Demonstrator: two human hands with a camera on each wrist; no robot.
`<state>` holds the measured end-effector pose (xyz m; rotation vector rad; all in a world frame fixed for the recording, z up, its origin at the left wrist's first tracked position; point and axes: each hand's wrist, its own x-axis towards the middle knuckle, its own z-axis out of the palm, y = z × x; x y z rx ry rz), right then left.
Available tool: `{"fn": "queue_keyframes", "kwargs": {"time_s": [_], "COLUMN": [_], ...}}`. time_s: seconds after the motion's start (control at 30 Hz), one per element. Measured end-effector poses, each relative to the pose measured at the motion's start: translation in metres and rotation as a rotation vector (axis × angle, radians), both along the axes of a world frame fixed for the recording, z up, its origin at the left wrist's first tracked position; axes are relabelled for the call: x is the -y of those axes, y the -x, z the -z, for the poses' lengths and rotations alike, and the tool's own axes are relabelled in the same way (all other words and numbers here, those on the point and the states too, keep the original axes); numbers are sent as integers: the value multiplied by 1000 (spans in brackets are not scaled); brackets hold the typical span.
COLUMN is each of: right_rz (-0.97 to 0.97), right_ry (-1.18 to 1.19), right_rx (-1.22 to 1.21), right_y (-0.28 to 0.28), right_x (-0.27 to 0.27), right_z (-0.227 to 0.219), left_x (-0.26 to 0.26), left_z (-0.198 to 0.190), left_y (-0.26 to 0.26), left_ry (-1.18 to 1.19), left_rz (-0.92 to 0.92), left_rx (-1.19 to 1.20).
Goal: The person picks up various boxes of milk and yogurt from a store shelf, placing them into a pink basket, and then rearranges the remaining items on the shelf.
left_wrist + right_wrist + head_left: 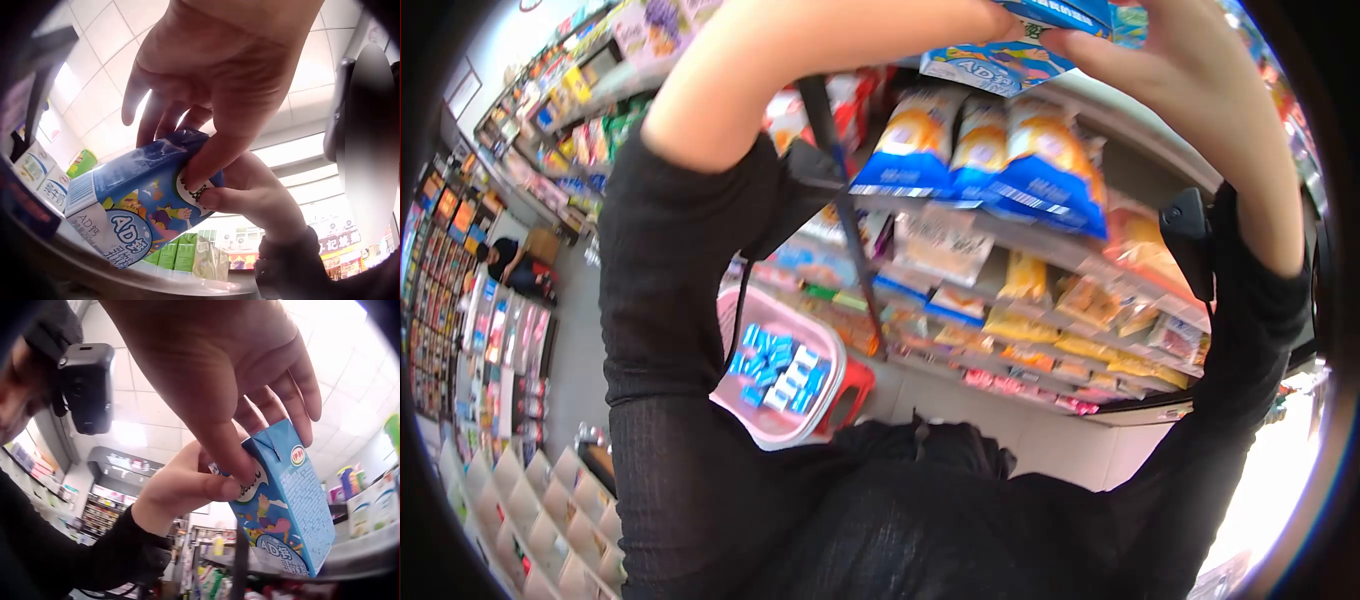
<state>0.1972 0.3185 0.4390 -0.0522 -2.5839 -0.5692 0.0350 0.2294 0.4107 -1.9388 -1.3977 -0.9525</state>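
Observation:
A blue drink carton [990,68] marked "AD" is held up high at the top of the head view, before a shelf. My left hand [219,69] grips one side of it, thumb on the printed front and fingers behind. From the other side my right hand [219,362] holds the same carton [290,500], its thumb close to the left thumb on the front. The carton [140,200] lies tilted in the left wrist view, one end pointing down to the left. Part of its front is hidden under the thumbs.
Below stands a pink basket [835,345] with blue-and-white packs, beside a red stool [855,390]. Blue-and-orange snack bags [1040,170] fill the shelf under the carton. White cartons [39,165] and green cartons [181,253] stand close by. A person [505,262] is far left.

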Motion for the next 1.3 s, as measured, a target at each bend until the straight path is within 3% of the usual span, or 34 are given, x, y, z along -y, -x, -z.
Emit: {"fn": "queue_keyframes", "kwargs": {"time_s": [0.07,0.1,0.13,0.2,0.27,0.37,0.43,0.53,0.6,0.7,0.87,0.93,1.0,1.07,1.17,1.23,1.3], "right_rz": [-116,-208,-291,-440,-457,-577,-517,-423,-478,-351,-222,-193,-107,-80,169,148,75], "right_ry": [112,180,240,345,474,584,708,879,922,1026,1252,1310,1400,1446,1416,1402,1392], "right_rx": [-22,-63,-112,-218,-36,-8,101,318,291,465,602,610,712,614,656,753,786], "right_y": [28,46,63,94,125,178,206,246,268,292,320,326,330,330,328,316,297], "right_x": [6,11,17,33,55,84,110,146,169,202,233,237,238,243,244,236,228], "right_z": [38,63,87,128,166,243,293,362,415,465,551,579,609,640,661,654,648], "left_x": [14,34,75,97,125,170,192,227,248,277,300,302,303,295,296,288,282], "left_z": [27,49,49,100,140,206,252,333,379,435,513,545,579,601,650,651,649], "left_y": [44,54,31,73,94,121,137,164,183,205,238,251,265,279,298,305,302], "left_ry": [144,77,245,231,255,481,524,626,746,794,873,1076,1040,1180,1203,1232,1262], "left_rz": [214,258,-48,-210,-182,-359,-379,-577,-639,-677,-661,-706,-631,-527,-488,-524,-577], "left_rx": [228,172,72,168,228,519,640,728,746,809,949,1030,1017,1112,1185,1288,1210]}}
